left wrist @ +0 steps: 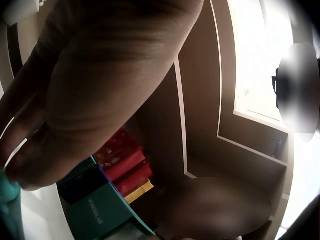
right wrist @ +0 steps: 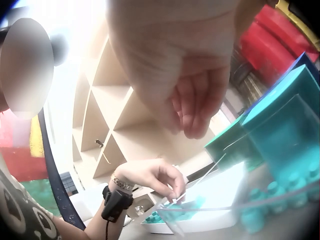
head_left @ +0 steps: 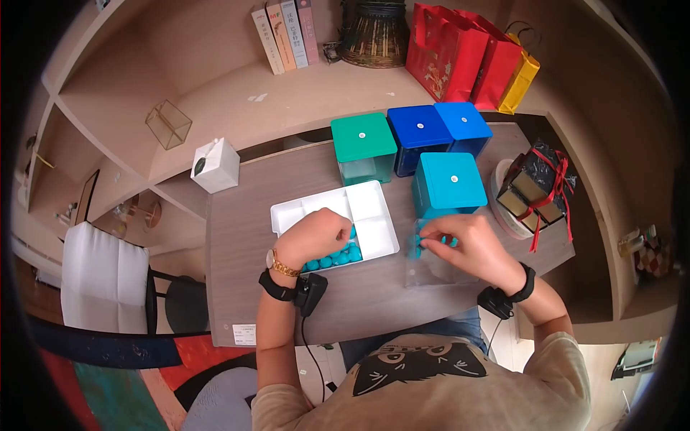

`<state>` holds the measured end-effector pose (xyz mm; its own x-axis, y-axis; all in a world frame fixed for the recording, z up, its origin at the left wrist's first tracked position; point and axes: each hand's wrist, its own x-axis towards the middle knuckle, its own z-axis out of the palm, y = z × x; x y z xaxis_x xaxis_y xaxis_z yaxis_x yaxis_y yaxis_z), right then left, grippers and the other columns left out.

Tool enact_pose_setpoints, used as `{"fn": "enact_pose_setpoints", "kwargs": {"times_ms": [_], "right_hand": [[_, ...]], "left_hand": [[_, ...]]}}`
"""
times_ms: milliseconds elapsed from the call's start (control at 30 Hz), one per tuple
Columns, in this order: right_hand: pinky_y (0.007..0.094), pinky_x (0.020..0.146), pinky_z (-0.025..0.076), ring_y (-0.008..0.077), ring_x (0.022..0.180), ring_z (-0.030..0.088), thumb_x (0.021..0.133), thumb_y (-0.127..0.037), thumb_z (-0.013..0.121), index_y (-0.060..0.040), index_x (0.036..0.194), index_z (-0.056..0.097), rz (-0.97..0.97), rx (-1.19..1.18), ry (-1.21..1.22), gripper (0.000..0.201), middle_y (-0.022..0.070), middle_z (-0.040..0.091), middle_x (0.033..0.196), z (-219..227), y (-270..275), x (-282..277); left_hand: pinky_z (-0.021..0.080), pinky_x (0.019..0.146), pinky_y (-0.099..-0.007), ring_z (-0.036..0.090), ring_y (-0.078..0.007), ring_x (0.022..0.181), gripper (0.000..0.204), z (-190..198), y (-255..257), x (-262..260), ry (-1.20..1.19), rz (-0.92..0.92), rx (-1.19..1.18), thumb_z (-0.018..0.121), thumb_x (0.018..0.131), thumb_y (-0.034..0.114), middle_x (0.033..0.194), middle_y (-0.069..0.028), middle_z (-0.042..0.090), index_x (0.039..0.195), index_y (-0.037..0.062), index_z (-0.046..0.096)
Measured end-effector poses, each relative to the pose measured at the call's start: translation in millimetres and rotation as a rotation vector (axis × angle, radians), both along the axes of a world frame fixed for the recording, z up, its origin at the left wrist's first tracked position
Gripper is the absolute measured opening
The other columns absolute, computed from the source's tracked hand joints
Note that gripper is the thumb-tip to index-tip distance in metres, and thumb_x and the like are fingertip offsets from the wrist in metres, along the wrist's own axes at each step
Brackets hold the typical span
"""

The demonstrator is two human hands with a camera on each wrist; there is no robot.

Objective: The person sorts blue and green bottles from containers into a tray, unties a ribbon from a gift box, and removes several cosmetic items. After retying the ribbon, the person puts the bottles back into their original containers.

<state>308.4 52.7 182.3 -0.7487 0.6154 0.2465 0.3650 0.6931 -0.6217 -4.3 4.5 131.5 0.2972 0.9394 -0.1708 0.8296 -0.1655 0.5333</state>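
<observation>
A white divided tray (head_left: pixel 377 233) lies on the desk, with several teal beads (head_left: pixel 334 258) in its near compartment. My left hand (head_left: pixel 313 237) is over that compartment, fingers bent down, pinching a teal bead (left wrist: pixel 7 187) at the fingertips in the left wrist view. Right of the tray stands a clear open box (head_left: pixel 417 276) with teal beads inside, knobbed in the right wrist view. My right hand (head_left: pixel 467 244) hovers over this box, thumb and fingers loosely bent. Nothing shows at the visible fingertips (right wrist: pixel 195 131) in the right wrist view.
Behind the clear box is a teal-lidded box (head_left: pixel 449 183). Green (head_left: pixel 363 136) and blue-lidded boxes (head_left: pixel 419 129) stand farther back. A ribboned black package (head_left: pixel 543 183) is at the right, a white cube (head_left: pixel 215 165) at the left. Red bags (head_left: pixel 445 54) sit on the shelf.
</observation>
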Motion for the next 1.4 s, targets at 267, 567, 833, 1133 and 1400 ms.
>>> {"fn": "enact_pose_setpoints", "kwargs": {"times_ms": [267,567,833,1133,1400], "right_hand": [[0.0346,0.063,0.055,0.0241,0.071,0.071,0.088,-0.012,0.076,-0.0034,0.097,0.073,0.127,0.085,-0.049,0.013,0.0096,0.071,0.079,-1,-7,-17],[0.0344,0.063,0.055,0.0231,0.073,0.072,0.087,-0.013,0.077,-0.0043,0.095,0.073,0.072,0.059,-0.051,0.013,0.0094,0.072,0.081,-7,-6,-7],[0.0378,0.063,0.054,0.0274,0.074,0.070,0.087,-0.009,0.074,-0.0056,0.102,0.071,0.071,0.025,0.143,0.015,0.0091,0.070,0.083,2,-5,-13],[0.0389,0.064,0.052,0.0286,0.073,0.067,0.087,-0.011,0.075,-0.0151,0.120,0.072,0.222,0.074,0.122,0.033,0.0082,0.068,0.088,10,-6,-21],[0.0397,0.064,0.052,0.0295,0.073,0.067,0.088,-0.013,0.075,-0.0100,0.112,0.073,0.248,0.030,0.053,0.024,0.0096,0.068,0.087,8,1,-11]], "left_hand": [[0.056,0.074,-0.0402,0.070,-0.0325,0.088,0.029,1,-16,-11,0.241,0.167,0.088,0.086,0.060,0.019,0.092,-0.0123,0.074,0.084,0.0089,0.074],[0.055,0.074,-0.0399,0.070,-0.0296,0.088,0.031,-7,-3,6,0.430,0.097,-0.049,0.086,0.062,0.017,0.085,-0.0074,0.072,0.090,0.0128,0.074],[0.056,0.080,-0.0360,0.067,-0.0266,0.095,0.028,22,-4,13,-0.199,-0.117,0.071,0.078,0.073,0.006,0.099,-0.0106,0.064,0.098,0.0040,0.066],[0.050,0.104,-0.0309,0.061,-0.0142,0.105,0.045,14,-1,55,-0.884,-0.244,-0.195,0.078,0.082,0.000,0.112,-0.0038,0.058,0.122,-0.0030,0.057],[0.053,0.093,-0.0276,0.062,-0.0103,0.103,0.050,9,4,63,-1.046,-0.164,-0.364,0.081,0.083,0.001,0.115,-0.0063,0.061,0.125,0.0013,0.053]]}}
